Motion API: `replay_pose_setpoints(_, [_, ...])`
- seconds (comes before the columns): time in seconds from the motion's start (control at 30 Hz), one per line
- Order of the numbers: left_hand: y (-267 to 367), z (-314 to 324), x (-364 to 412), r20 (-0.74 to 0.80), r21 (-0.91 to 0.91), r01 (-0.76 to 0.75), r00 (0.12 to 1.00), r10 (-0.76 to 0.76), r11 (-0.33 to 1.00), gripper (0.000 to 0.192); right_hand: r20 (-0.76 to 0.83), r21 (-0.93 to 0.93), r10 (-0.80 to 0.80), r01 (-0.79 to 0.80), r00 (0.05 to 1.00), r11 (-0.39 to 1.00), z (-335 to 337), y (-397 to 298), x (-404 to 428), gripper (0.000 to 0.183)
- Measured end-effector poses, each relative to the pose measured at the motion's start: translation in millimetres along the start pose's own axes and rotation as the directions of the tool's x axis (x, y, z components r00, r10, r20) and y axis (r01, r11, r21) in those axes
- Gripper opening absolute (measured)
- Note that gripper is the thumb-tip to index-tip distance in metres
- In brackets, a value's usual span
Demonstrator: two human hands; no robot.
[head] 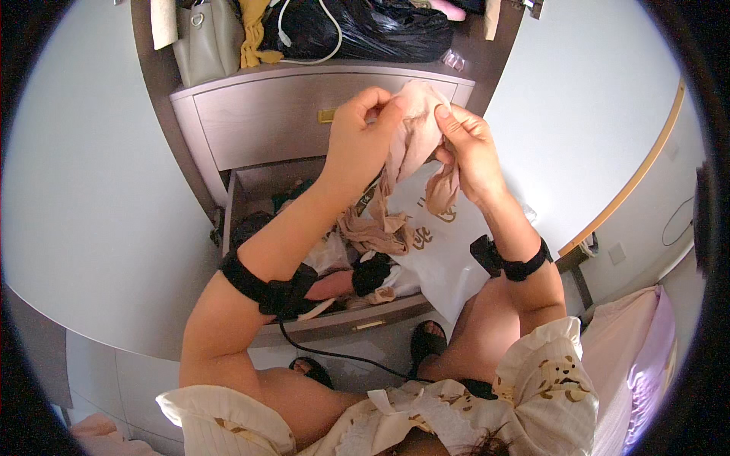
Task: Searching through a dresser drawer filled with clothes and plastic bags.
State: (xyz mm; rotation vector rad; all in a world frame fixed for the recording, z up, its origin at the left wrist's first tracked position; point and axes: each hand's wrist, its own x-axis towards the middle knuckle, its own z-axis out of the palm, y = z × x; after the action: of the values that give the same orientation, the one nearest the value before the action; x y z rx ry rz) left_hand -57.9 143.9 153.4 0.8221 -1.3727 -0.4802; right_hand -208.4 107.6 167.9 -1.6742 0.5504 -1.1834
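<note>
My left hand (365,125) and my right hand (470,145) are raised in front of the upper drawer, pinching a thin pinkish-beige garment (419,128), perhaps hosiery, between them. Its top is bunched at my fingers, and long crumpled parts hang down over the pulled-out lower drawer (228,216). A white plastic bag (450,262) with gold-brown print lies below my right hand, over the right side of that drawer. Black, beige and pink clothing (333,285) fills the drawer in a jumble, partly hidden by my left forearm.
The upper drawer (256,119) is shut. Above it, a shelf holds a grey handbag (205,45), a mustard cloth (254,34), a white cable (340,34) and a black plastic bag (393,34). Pale wardrobe doors stand at both sides. A black cord (342,356) runs below the lower drawer.
</note>
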Motion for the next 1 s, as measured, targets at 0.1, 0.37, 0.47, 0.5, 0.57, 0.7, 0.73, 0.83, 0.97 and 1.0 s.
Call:
replay_pose_setpoints(0.1, [-9.5, 1.1, 6.2, -0.068, -0.187, -0.06, 0.996, 0.048, 0.98, 0.015, -0.029, -0.01, 0.003, -0.004, 1.0, 1.0, -0.4, -4.5, 0.9, 0.023])
replay_pose_setpoints(0.37, [-5.2, 1.3, 1.3, -0.12, 0.021, -0.058, 0.991, 0.06, 0.998, 0.015, -0.101, 0.059, -0.02, 0.026, 0.995, 0.998, 1.1, -5.5, 2.8, 0.023])
replay_pose_setpoints(0.47, [-6.2, -6.5, 8.5, -0.189, 0.04, -0.085, 0.978, 0.091, 0.996, 0.016, -0.126, 0.097, -0.069, 0.081, 0.99, 0.992, -4.9, -3.4, 5.7, 0.021])
replay_pose_setpoints(0.5, [-6.7, -8.8, 11.1, -0.22, -0.001, -0.086, 0.972, 0.083, 0.996, 0.016, -0.127, 0.096, -0.068, 0.081, 0.99, 0.992, -5.9, -3.4, 6.1, 0.021])
replay_pose_setpoints(0.57, [-5.5, -9.8, 14.0, -0.217, 0.005, -0.075, 0.973, 0.075, 0.997, 0.016, -0.133, 0.103, -0.077, 0.091, 0.988, 0.991, -7.2, -3.3, 6.6, 0.02])
replay_pose_setpoints(0.7, [-8.0, -9.2, 15.2, -0.203, -0.019, -0.134, 0.971, 0.128, 0.991, 0.016, -0.089, 0.17, 0.013, 0.002, 0.996, 0.986, -3.3, -1.2, 7.4, 0.021])
replay_pose_setpoints(0.73, [-6.5, -7.9, 14.4, -0.196, -0.023, -0.127, 0.973, 0.12, 0.992, 0.016, -0.028, 0.193, 0.013, -0.007, 1.0, 0.981, -5.5, -1.3, 6.7, 0.021])
replay_pose_setpoints(0.83, [-9.8, -10.2, 17.2, -0.232, 0.098, -0.251, 0.935, 0.267, 0.963, 0.016, 0.025, 0.254, 0.026, -0.032, 0.999, 0.967, -3.9, -7.8, 4.6, 0.021])
replay_pose_setpoints(0.97, [-10.9, -18.4, 17.7, -0.267, -0.092, -0.107, 0.96, 0.079, 0.99, 0.016, 0.085, 0.379, -0.003, -0.03, 0.996, 0.925, -8.1, -8.6, 9.9, 0.022])
replay_pose_setpoints(1.0, [-14.3, -19.5, 18.0, -0.235, -0.196, -0.043, 0.972, -0.005, 0.98, 0.016, 0.084, 0.378, -0.001, -0.031, 0.996, 0.925, -10.2, -7.7, 10.7, 0.022])
